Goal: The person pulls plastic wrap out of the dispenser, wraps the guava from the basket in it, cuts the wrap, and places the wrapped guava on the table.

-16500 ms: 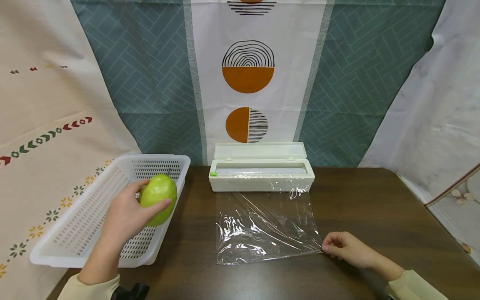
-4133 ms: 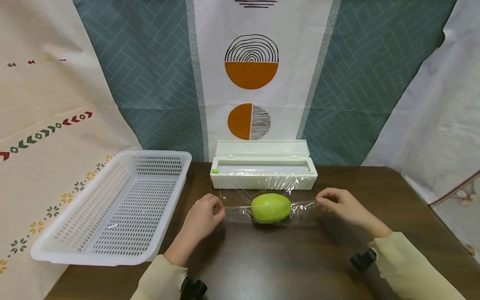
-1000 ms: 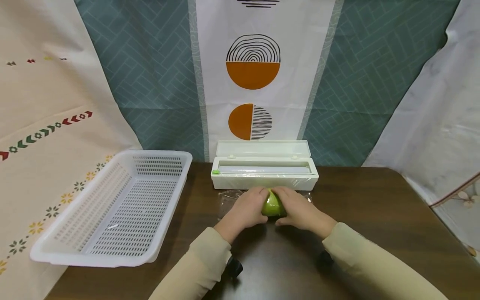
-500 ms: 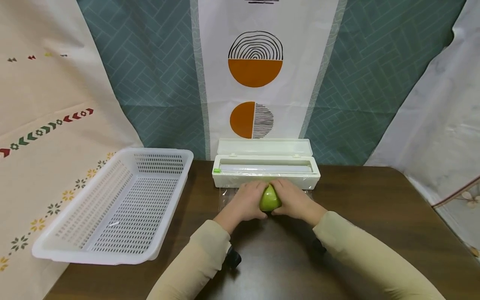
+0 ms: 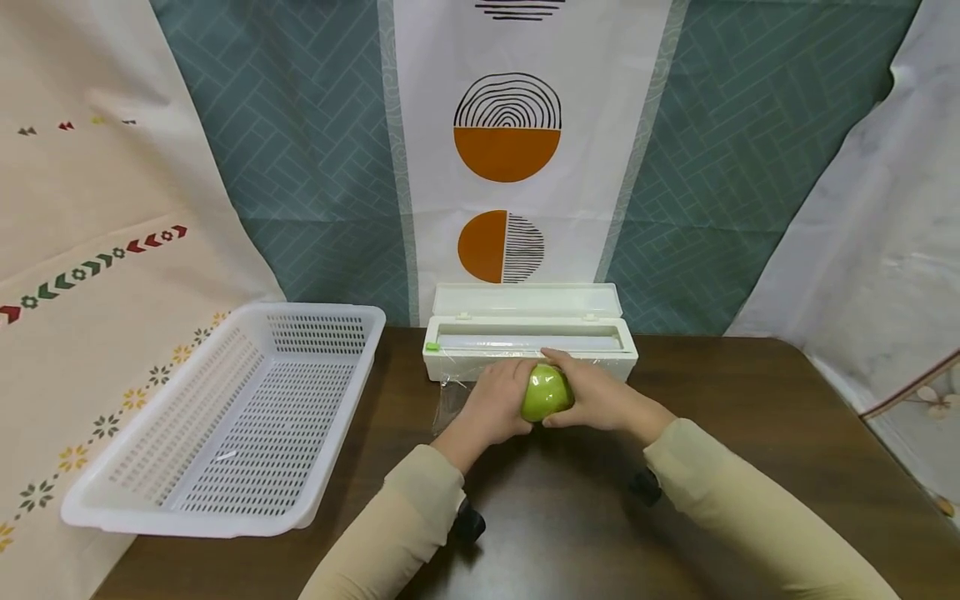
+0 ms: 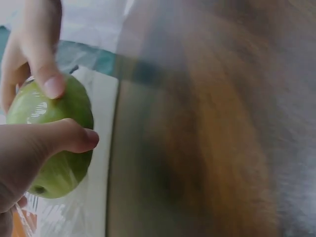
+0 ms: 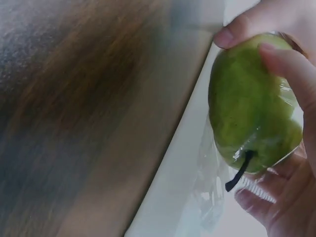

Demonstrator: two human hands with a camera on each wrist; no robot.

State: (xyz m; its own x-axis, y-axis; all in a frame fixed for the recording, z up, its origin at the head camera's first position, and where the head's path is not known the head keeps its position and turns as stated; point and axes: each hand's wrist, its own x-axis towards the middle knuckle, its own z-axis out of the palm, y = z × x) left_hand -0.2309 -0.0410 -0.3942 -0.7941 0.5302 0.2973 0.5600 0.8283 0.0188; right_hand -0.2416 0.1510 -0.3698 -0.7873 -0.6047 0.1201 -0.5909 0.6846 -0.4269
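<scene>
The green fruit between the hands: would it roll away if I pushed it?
The green fruit would probably roll, since its sides are rounded, but maybe with a wobble, because it is longer than wide. It might feel slippery where shiny clear film covers it.

Green fruit (image 5: 546, 393): shiny, dark stem (image 7: 240, 171), held in left hand (image 5: 495, 400) and right hand (image 5: 596, 393).
Clear wrap (image 5: 450, 400): crinkly, on the fruit and beside it.

Head view forward and downward; wrist views close, green fruit (image 7: 242, 106) in both.
</scene>
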